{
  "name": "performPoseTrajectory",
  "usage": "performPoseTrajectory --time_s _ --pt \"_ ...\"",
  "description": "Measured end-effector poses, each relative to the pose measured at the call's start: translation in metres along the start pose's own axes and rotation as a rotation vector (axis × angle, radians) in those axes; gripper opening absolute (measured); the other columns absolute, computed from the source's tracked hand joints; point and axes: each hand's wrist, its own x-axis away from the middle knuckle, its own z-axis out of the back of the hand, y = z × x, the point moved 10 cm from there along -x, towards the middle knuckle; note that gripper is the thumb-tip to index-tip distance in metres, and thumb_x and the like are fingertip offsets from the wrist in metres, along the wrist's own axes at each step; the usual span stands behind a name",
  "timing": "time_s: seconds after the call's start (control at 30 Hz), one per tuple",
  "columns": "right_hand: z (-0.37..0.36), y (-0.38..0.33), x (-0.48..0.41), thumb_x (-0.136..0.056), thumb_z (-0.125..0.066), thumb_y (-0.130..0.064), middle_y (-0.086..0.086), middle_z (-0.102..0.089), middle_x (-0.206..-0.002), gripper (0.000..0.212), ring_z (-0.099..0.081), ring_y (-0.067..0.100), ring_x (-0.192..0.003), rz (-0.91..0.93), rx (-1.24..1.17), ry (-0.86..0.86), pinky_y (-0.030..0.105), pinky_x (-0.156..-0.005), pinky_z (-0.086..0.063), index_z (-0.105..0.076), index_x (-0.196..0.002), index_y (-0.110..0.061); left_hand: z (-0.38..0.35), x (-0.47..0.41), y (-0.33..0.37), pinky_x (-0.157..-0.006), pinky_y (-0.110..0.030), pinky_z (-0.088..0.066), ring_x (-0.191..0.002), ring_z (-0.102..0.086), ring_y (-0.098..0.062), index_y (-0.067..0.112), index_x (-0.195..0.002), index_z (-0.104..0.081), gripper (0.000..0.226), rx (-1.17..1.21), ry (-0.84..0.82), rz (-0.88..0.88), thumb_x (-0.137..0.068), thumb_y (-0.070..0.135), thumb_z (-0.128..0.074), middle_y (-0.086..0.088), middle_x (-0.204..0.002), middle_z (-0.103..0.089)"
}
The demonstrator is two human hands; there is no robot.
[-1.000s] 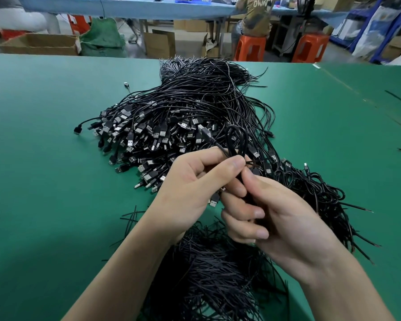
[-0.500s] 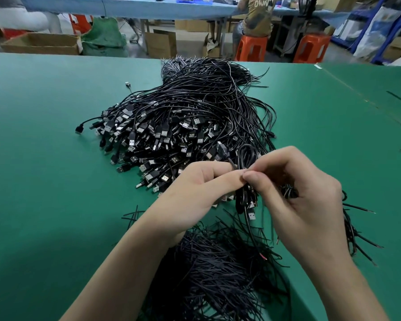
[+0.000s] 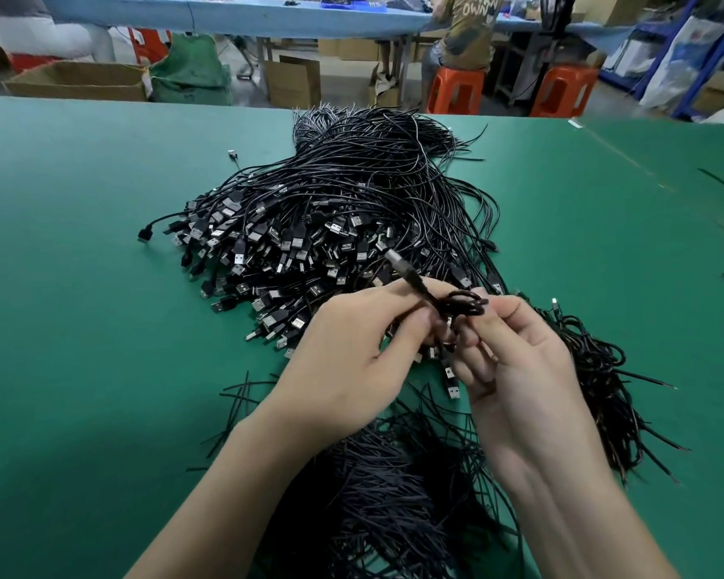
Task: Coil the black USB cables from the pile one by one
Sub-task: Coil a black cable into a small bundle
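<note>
A big pile of black USB cables (image 3: pixel 331 227) lies on the green table (image 3: pixel 80 328), plugs facing me. Above its near edge both hands hold one black cable (image 3: pixel 462 305) wound into a small coil. My left hand (image 3: pixel 352 365) pinches the cable just behind its plug, which sticks up and to the left. My right hand (image 3: pixel 515 369) pinches the right side of the coil between thumb and fingers. A plug of a different cable shows below, between the hands.
A heap of black ties or wire ends (image 3: pixel 377 486) lies at the near edge under my forearms. Coiled cables (image 3: pixel 598 382) are stacked to the right of my right hand. Stray wires lie at the far right. A person on an orange stool (image 3: pixel 456 89) sits beyond the table.
The coil has turned from upright to nearly flat between the hands. My right hand has rolled palm-up, and the cable's plug now sticks up to the left.
</note>
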Motion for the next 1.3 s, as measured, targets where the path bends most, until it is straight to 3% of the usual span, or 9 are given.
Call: performPoseTrajectory --time_s 0.07,0.13,0.33,0.5,0.6,0.87,1.0,1.17,1.3 --pt "0.002 -0.007 0.0 -0.097 -0.063 -0.013 -0.002 -0.045 -0.058 0.019 -0.034 0.003 -0.042 0.049 0.048 0.004 0.014 -0.041 -0.033 -0.06 -0.079 -0.018 -0.001 0.0 0.001 -0.077 -0.005 -0.046 -0.088 -0.066 0.008 0.027 -0.123 -0.073 0.031 0.117 -0.052 0.016 -0.107 0.018 -0.048 0.028 -0.097 -0.072" --pt "0.0 -0.015 0.003 -0.097 -0.064 -0.017 -0.006 -0.047 -0.055 0.02 -0.035 0.004 -0.043 0.107 0.095 -0.01 0.014 -0.042 -0.033 -0.061 -0.077 -0.019 0.001 -0.001 0.0 -0.08 -0.014 -0.053 -0.095 -0.071 -0.001 0.024 -0.119 -0.076 0.028 0.217 -0.041 0.041 -0.108 0.024 -0.05 0.02 -0.102 -0.076" --pt "-0.011 -0.023 0.009 -0.094 -0.067 -0.018 0.002 -0.054 -0.06 0.023 -0.039 0.011 -0.051 0.191 0.215 -0.066 0.018 -0.045 -0.032 -0.061 -0.073 -0.021 0.007 -0.004 -0.011 -0.069 -0.015 -0.055 -0.078 -0.072 -0.001 0.024 -0.103 -0.08 0.015 0.42 0.034 0.142 -0.089 0.023 -0.075 0.009 -0.087 -0.079" --pt "-0.012 -0.029 0.01 -0.095 -0.071 -0.02 0.011 -0.049 -0.067 0.024 -0.037 0.023 -0.063 0.298 0.399 -0.074 0.036 -0.057 -0.033 -0.061 -0.073 -0.024 0.008 -0.003 -0.029 -0.069 -0.021 -0.054 -0.072 -0.066 -0.011 0.033 -0.126 -0.06 0.057 0.583 -0.012 0.288 -0.077 0.025 -0.089 -0.005 -0.089 -0.078" --pt "-0.016 -0.04 0.014 -0.095 -0.071 -0.021 0.012 -0.05 -0.062 0.023 -0.039 0.012 -0.057 0.422 0.582 -0.082 0.023 -0.052 -0.036 -0.059 -0.075 -0.021 0.008 -0.002 -0.032 -0.068 -0.016 -0.052 -0.07 -0.063 -0.011 0.028 -0.136 -0.055 0.066 0.55 -0.038 0.312 -0.08 0.015 -0.088 -0.003 -0.085 -0.075" --pt "-0.022 -0.053 0.02 -0.093 -0.071 -0.023 -0.003 -0.056 -0.059 0.025 -0.043 0.004 -0.053 0.557 0.85 -0.06 0.016 -0.049 -0.033 -0.057 -0.073 -0.024 0.009 -0.004 -0.02 -0.07 -0.016 -0.051 -0.07 -0.062 -0.003 0.022 -0.134 -0.065 0.056 0.312 -0.029 0.218 -0.084 0.006 -0.083 0.009 -0.081 -0.071" --pt "-0.011 -0.037 0.009 -0.096 -0.068 -0.019 -0.003 -0.049 -0.056 0.023 -0.039 0.011 -0.053 0.358 0.623 -0.087 0.03 -0.051 -0.034 -0.06 -0.075 -0.018 0.019 -0.004 0.004 -0.073 -0.016 -0.051 -0.074 -0.063 -0.004 0.026 -0.111 -0.078 0.032 0.02 0.053 0.049 -0.083 0.012 -0.086 0.013 -0.081 -0.071" --pt "-0.004 -0.014 0.004 -0.097 -0.06 -0.002 -0.004 -0.048 -0.054 0.036 -0.034 0.005 -0.043 0.118 0.177 -0.074 0.016 -0.041 -0.031 -0.067 -0.069 -0.023 0.02 0.0 0.041 -0.07 -0.03 -0.054 -0.078 -0.062 -0.006 0.023 -0.108 -0.077 0.02 -0.349 0.132 -0.228 -0.089 0.018 -0.079 0.012 -0.087 -0.069" --pt "-0.006 -0.012 0.005 -0.097 -0.062 -0.002 -0.002 -0.053 -0.056 0.033 -0.037 0.004 -0.043 0.133 0.175 -0.061 0.015 -0.041 -0.03 -0.065 -0.071 -0.022 0.016 0.0 0.029 -0.064 -0.032 -0.059 -0.069 -0.07 -0.008 0.032 -0.116 -0.075 0.027 -0.185 0.029 -0.111 -0.092 0.022 -0.071 0.01 -0.077 -0.072"
